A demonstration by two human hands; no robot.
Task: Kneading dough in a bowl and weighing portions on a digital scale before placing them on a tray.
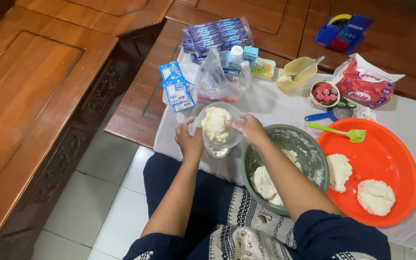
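Both hands at a small clear bowl (217, 126) on a kitchen scale (217, 151): left hand (188, 140) cupping its rim, right hand (249, 127) closed lightly on the far edge, steadying. Weighing a dough lump (216, 123) in it, apparently. Next, probably lifting the portion across the green bowl (309, 149) to the orange tray (386, 159), with care.

The small scale (217, 150) under the clear bowl (232, 139) is mostly hidden; only its lower edge peeks out below the bowl. The right hand (249, 127) covers that bowl's right rim, and the right forearm hides part of the dough in the green bowl (309, 149) beside it. The bench (136, 110) beyond is cut off by the top edge. What the clear plastic bag (213, 79) behind the clear bowl holds cannot be told.
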